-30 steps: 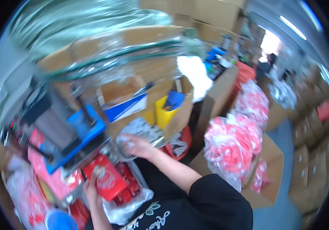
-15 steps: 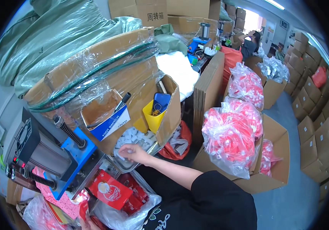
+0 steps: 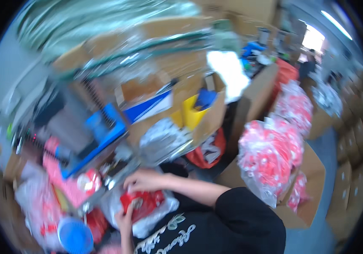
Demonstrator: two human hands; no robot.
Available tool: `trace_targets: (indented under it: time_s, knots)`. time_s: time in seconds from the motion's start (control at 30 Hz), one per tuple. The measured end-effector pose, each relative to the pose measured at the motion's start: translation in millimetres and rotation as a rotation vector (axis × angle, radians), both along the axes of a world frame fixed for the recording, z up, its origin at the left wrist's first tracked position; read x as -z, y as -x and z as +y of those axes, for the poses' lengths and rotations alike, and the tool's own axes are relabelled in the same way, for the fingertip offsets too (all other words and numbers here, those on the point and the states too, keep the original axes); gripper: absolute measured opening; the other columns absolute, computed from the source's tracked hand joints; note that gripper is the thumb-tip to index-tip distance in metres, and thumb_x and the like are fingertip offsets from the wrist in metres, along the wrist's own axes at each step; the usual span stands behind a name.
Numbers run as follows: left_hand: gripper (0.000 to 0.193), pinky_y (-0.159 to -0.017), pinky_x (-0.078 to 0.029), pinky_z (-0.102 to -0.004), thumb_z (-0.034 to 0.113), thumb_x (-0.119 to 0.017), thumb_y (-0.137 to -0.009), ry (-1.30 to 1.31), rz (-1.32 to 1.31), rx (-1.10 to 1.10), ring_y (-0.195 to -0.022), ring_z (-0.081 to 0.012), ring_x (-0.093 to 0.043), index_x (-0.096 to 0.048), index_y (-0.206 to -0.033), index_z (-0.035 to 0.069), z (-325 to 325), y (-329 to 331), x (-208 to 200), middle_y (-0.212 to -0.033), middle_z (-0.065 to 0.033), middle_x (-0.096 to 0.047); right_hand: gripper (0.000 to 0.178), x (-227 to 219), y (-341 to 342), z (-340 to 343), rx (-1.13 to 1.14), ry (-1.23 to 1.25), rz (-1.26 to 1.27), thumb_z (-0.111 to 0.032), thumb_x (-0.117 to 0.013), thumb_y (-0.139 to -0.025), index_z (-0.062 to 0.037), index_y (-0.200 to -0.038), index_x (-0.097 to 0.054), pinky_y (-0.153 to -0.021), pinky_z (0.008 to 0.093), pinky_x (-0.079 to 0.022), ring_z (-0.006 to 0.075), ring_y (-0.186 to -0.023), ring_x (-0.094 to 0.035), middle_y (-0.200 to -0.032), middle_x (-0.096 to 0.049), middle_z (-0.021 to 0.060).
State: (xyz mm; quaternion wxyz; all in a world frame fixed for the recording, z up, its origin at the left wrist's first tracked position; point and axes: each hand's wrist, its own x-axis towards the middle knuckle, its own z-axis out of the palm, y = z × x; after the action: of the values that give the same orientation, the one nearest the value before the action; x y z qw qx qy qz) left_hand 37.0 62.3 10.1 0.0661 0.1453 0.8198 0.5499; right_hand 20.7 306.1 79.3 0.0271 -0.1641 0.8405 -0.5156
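My left hand (image 3: 125, 215) is at the plastic-lined bin in front of my body, its fingers closed on the edge of a red packet (image 3: 145, 204). Just above that packet is my right hand (image 3: 142, 181), fingers pinched together. What they hold, if anything, is too smeared to make out. Clear plastic (image 3: 169, 204) lines the bin around the red packets. Beyond my right hand, small white pieces (image 3: 160, 133) lie in a metal tray (image 3: 169, 157). To the left stands a press with a blue plate (image 3: 99, 148) and black springs. Motion blurs the whole view.
An open carton with a yellow holder (image 3: 190, 112) and a blue-and-white box (image 3: 149, 106) stand behind the tray. Bags of red-and-white goods (image 3: 270, 156) fill a carton at right. A blue round object (image 3: 75, 236) is at lower left. Stacked cartons (image 3: 351, 186) line the far right.
My right hand has left the tray of white pieces and come back toward the bin. My left hand has moved right and up to the red packet. The view has shifted left.
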Motion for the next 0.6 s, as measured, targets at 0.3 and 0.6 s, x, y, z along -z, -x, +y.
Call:
trace_targets:
  time_s: [0.3,0.6]
  knots:
    - [0.029,-0.058,-0.046,-0.0265,0.022,-0.071,-0.088,-0.481,-0.38,-0.28,-0.067,-0.0065,-0.058,-0.071,-0.091,-0.006,40.7,45.9,-10.5,-0.075,-0.0031,-0.067,0.042,7.9,18.4,70.5,0.463,0.99,-0.196,-0.013,-0.06,-0.093,-0.0028,-0.132,-0.048,-0.085,0.0368,-0.049,0.0171,-0.098,-0.058,-0.11,-0.062,0.0095]
    - [0.023,-0.068,-0.058,-0.0329,0.012,-0.068,-0.09,-0.747,-0.68,-0.314,-0.077,-0.0213,-0.071,-0.065,-0.101,-0.008,55.2,74.0,-43.8,-0.091,-0.0152,-0.071,0.044,29.1,12.0,96.5,0.412,1.217,-0.254,-0.002,-0.062,-0.091,-0.0012,-0.131,-0.045,-0.104,0.0466,-0.046,0.0302,-0.109,-0.059,-0.115,-0.058,0.0158]
